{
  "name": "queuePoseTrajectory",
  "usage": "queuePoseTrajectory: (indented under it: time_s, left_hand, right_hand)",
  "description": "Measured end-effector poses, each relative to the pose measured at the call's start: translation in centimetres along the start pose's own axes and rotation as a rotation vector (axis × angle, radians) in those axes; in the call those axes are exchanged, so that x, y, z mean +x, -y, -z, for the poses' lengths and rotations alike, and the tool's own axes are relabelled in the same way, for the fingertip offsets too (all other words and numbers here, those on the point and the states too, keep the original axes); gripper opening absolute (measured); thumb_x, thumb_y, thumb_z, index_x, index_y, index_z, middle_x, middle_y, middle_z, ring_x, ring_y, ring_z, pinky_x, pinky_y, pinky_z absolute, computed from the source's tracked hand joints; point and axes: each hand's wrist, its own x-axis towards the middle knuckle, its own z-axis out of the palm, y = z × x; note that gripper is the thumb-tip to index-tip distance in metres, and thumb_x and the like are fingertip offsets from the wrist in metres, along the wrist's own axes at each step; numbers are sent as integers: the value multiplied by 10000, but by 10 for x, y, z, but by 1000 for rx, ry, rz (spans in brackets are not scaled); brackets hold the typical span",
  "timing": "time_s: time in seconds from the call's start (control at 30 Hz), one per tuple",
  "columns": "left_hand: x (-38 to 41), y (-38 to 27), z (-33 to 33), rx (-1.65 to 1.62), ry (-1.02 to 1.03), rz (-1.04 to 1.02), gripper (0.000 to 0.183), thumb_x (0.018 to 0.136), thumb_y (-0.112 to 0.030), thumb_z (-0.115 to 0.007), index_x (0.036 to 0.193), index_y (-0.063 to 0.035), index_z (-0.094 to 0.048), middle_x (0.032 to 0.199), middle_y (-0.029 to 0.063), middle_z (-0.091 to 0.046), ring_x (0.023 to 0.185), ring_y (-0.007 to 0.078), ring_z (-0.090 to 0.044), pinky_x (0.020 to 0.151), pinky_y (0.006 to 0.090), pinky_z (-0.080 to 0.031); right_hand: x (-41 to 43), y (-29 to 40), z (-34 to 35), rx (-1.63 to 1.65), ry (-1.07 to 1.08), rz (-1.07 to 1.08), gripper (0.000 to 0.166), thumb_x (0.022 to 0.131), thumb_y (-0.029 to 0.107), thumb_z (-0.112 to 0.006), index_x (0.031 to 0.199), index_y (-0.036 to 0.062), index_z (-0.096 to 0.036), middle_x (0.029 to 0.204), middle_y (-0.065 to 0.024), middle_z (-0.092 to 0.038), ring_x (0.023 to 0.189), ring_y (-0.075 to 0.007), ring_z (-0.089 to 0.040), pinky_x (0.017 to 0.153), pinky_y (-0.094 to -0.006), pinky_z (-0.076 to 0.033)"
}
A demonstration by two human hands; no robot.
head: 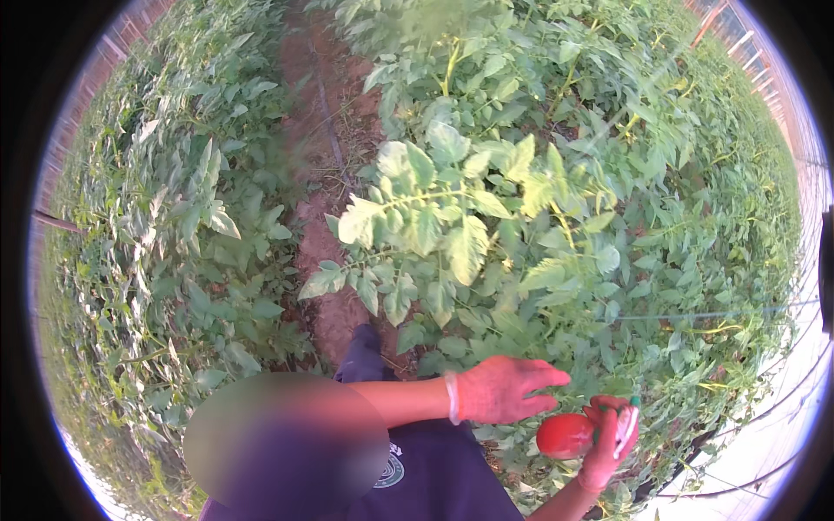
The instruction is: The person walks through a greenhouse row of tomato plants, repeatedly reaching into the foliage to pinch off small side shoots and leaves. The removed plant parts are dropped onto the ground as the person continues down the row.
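My left hand (508, 391), in a red glove with a pale cuff, reaches rightward over the leafy plants (449, 228), its fingers apart and nothing seen in it. Just below and right of it, my right hand (609, 443), also gloved in red, is closed on a glossy red rounded object (565, 436); what exactly this is cannot be told. A narrow white item (627, 430) with a green tip lies against the fingers of the same hand. The foliage looks like tomato plants, and the nearest leaves stand in bright light.
A reddish soil path (332, 260) with a thin dark hose (326, 117) runs between two dense plant rows. A taut line (704, 317) crosses the right row. Pale sheeting (749, 456) lies beyond it, with posts (741, 42) at the upper right.
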Motion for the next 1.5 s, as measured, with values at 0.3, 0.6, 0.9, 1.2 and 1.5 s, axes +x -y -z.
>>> queuePoseTrajectory:
  time_s: [0.3,0.6,0.9,1.2,1.5]
  left_hand:
    - [-130,178,298,277,-884,832,329,772,-278,-803,804,-81,-541,679,47,-572,593,189,-512,608,354,-481]
    - [-163,349,462,313,-749,1102,169,808,-188,-656,929,-80,-701,965,189,-729,864,355,-687,788,433,-528]
    - [-2,262,521,708,-257,415,477,946,-262,-605,1397,-110,-577,1495,158,-533,1414,332,-454,1186,422,-363]
    - [243,249,525,940,56,-212,384,991,-243,-526,1337,-79,-560,1346,156,-619,1288,350,-553,1131,438,-402]
    - [333,273,553,1229,763,-126,377,1007,-228,-489,1372,-146,-535,1516,144,-491,985,389,-703,837,498,-578]
  right_hand:
    - [-37,111,-121,-6,303,-3,364,890,252,-690,1089,-38,-599,1036,-188,-664,910,-275,-697,786,-369,-591]
    - [-2,167,-306,7,629,206,279,828,54,-717,1087,-45,-685,986,-154,-737,894,-241,-721,804,-335,-553]
    - [70,171,-419,61,628,298,238,889,84,-754,1100,19,-666,887,-101,-700,771,-235,-697,693,-317,-546]
    - [160,157,-465,88,364,450,304,851,65,-775,1128,13,-660,882,-95,-694,731,-236,-690,661,-338,-540]
    - [222,149,-470,60,252,340,260,873,118,-767,1089,66,-632,904,-122,-645,803,-352,-657,676,-411,-526]
